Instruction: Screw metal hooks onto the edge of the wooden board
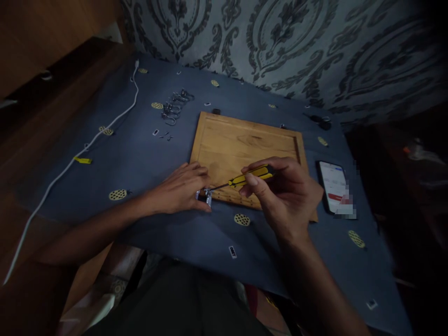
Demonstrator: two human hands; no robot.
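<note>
A wooden board (245, 149) with a raised frame lies flat on the cloth-covered table. At its near left corner, my left hand (182, 189) is closed, thumb and fingers pinching a small shiny metal bracket (209, 199) against the board's edge. My right hand (287, 196) grips a yellow and black screwdriver (254, 176) by its handle. The thin shaft slants down left, with its tip at the bracket. Whether the tip sits in a screw is too small to make out. Dark fittings (216, 111) show at the board's far edge.
Several metal hooks (171, 111) lie beyond my left hand, with a few loose screws (168, 137) nearer. A lit phone (333, 186) rests on the right, and a dark scissors-like tool (320, 122) behind it. A white cable (115, 120) runs along the left.
</note>
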